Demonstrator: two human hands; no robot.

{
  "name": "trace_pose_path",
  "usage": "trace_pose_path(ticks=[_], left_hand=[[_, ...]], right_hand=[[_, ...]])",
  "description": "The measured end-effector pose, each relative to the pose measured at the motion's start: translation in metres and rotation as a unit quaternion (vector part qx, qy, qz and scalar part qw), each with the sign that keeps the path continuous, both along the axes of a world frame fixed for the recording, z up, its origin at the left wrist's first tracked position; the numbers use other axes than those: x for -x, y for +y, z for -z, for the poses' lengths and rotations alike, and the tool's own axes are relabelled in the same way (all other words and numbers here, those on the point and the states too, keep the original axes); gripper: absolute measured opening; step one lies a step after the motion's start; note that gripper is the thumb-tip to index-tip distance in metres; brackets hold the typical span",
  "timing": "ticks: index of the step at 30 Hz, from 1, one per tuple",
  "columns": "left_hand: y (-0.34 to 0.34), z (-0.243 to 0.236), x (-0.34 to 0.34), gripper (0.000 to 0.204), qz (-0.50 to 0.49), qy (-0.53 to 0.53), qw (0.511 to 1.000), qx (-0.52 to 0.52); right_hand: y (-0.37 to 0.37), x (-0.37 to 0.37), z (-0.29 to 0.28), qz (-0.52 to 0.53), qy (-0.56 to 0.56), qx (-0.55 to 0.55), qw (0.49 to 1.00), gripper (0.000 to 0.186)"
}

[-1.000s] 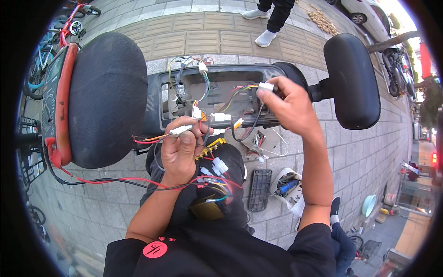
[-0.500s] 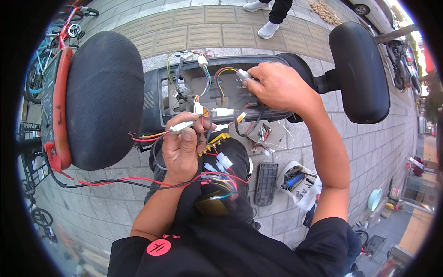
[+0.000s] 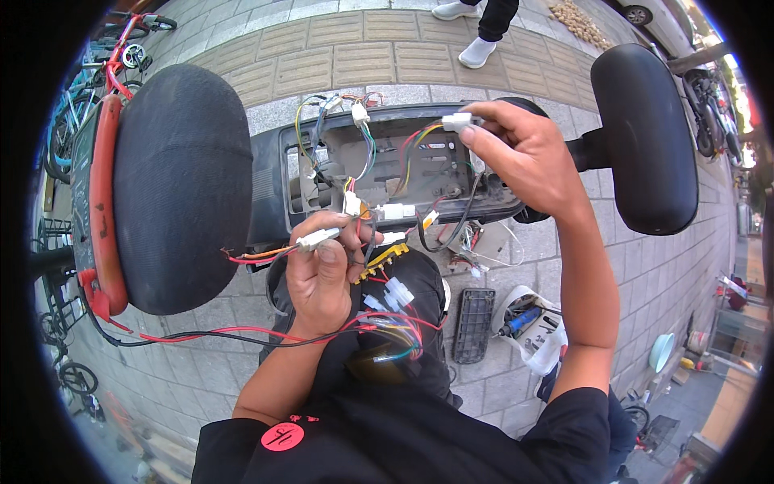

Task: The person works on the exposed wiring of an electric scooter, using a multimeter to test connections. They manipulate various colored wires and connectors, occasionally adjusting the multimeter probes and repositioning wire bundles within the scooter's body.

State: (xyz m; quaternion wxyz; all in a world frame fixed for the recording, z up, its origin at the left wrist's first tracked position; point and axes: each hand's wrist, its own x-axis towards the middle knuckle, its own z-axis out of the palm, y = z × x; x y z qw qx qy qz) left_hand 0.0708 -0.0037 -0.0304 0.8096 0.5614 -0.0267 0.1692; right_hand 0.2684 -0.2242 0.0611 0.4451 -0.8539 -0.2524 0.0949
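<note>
Right plug (image 3: pixel 457 122): white, over the far edge of the open black housing (image 3: pixel 268 181), its coloured wires (image 3: pixel 414 143) dropping inside.
Right hand (image 3: pixel 520 153): I see thumb and fingers pinching that plug.
Left plug (image 3: pixel 318 238): white with red and orange wires (image 3: pixel 262 256), by the housing's near edge.
Left hand (image 3: pixel 321 281): thumb and fingers hold it; from here, another connector (image 3: pixel 352 203) behind may touch them.
Pavement (image 3: pixel 516 395): I make out a white tub (image 3: pixel 556 353) beside a black grille panel (image 3: pixel 474 327).

left hand (image 3: pixel 320 289): 1 | right hand (image 3: pixel 528 157): 1 | left-pinched connector (image 3: pixel 315 239): 1 | right-pinched connector (image 3: pixel 457 122): 1 | black cushions (image 3: pixel 181 189): 2 | black housing (image 3: pixel 268 181): 1 | yellow strip (image 3: pixel 384 263): 1 | grid panel (image 3: pixel 474 325): 1 | pale shoes (image 3: pixel 478 53): 2 | white tub (image 3: pixel 549 350): 1 | turquoise basin (image 3: pixel 661 352): 1
</note>
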Motion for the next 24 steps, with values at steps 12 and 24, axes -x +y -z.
trace_pose_path(ticks=[12,24], left_hand=[[0.004,0.004,0.003,0.041,0.019,0.026,0.999,-0.016],[0.002,0.000,0.004,0.042,0.017,0.035,0.999,-0.010]], right_hand=[[-0.018,0.041,0.011,0.100,-0.049,-0.061,0.992,0.024],[0.015,-0.006,0.005,-0.168,-0.172,0.360,0.902,0.029]])
